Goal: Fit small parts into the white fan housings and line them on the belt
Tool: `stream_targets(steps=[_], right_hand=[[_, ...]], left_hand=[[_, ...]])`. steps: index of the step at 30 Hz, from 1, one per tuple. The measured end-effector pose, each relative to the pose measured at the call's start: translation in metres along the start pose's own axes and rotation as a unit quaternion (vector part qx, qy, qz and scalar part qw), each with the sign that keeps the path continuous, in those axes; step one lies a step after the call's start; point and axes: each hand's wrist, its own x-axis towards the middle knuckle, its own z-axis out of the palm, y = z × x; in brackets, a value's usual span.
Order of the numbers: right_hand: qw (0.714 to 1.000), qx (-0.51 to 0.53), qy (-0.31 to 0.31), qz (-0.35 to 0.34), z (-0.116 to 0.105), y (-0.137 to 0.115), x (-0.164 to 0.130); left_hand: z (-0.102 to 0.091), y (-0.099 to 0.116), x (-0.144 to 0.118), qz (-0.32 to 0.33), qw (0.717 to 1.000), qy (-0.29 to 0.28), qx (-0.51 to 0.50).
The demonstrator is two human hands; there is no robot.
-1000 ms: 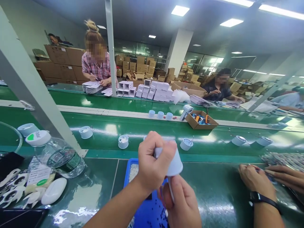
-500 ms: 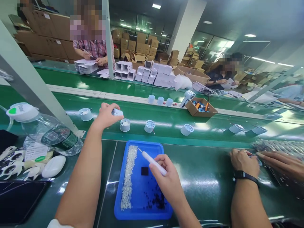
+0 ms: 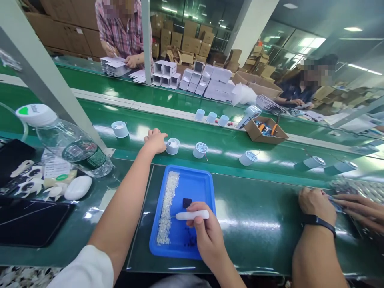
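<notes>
My left hand (image 3: pixel 155 141) is over the green conveyor belt, just left of a pale blue round cup (image 3: pixel 173 147) with white pieces inside. Its index finger stretches toward that cup's rim; no part shows in its fingers, though the palm side is hidden. In my right hand (image 3: pixel 207 232) is a white pen-shaped tool (image 3: pixel 193 215), its thin tip pointing left at a strip of small translucent white pieces (image 3: pixel 167 208). These lie along the left side of a blue tray (image 3: pixel 212 192). A small black square block (image 3: pixel 187 203) and scattered black bits, partly covered by my hand, also lie there.
More pale blue cups (image 3: pixel 200 150) stand along the belt (image 3: pixel 144 116). A water bottle (image 3: pixel 78 148) and white mouse-shaped case (image 3: pixel 78 188) sit at left. A co-worker's hands (image 3: pixel 318 206) work at right. Across the belt are white boxes (image 3: pixel 216 82) and a small carton (image 3: pixel 267 134).
My left hand has lowered beside the cup, and the pale blue part it held no longer shows. The tool has swung flatter, its tip nearer the white pieces' lower half. The view has shifted.
</notes>
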Motion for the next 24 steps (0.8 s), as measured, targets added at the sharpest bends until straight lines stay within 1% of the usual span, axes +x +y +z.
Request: stream_targets(steps=[4, 8, 11, 12, 14, 16, 17, 19, 20, 22, 24], right_hand=[[1.0, -0.008, -0.002, 0.006, 0.0, 0.002, 0.0], [0.999, -0.039, 0.004, -0.009, 0.0, 0.0, 0.002], [0.995, -0.086, 0.013, -0.047, 0.0, -0.007, 0.003], [0.992, -0.11, 0.009, -0.066, 0.0, -0.01, 0.004], [0.982, -0.156, -0.017, -0.101, 0.0, -0.015, 0.005], [0.976, -0.176, -0.04, -0.123, 0.0, -0.018, 0.004], [0.975, -0.175, -0.037, -0.131, -0.001, -0.019, 0.004], [0.976, -0.167, -0.011, -0.139, -0.003, -0.019, 0.001], [0.976, -0.167, 0.001, -0.139, -0.004, -0.018, 0.0], [0.976, -0.173, 0.01, -0.132, -0.006, -0.015, -0.003], [0.976, -0.176, 0.011, -0.128, -0.007, -0.014, -0.004]], left_hand=[[0.01, 0.008, -0.001, 0.056, 0.998, -0.022, -0.017], [0.017, 0.013, -0.002, 0.098, 0.994, -0.005, -0.049], [0.021, 0.014, -0.003, 0.126, 0.989, 0.011, -0.076], [0.023, 0.015, -0.003, 0.133, 0.987, 0.017, -0.084], [0.027, 0.02, -0.004, 0.142, 0.985, 0.04, -0.094], [0.026, 0.028, -0.006, 0.148, 0.981, 0.075, -0.102], [0.024, 0.033, -0.008, 0.152, 0.978, 0.096, -0.11], [0.015, 0.044, -0.012, 0.165, 0.963, 0.143, -0.156], [0.008, 0.049, -0.015, 0.175, 0.95, 0.167, -0.195], [-0.006, 0.057, -0.022, 0.193, 0.913, 0.211, -0.29], [-0.021, 0.062, -0.029, 0.201, 0.876, 0.228, -0.375]])
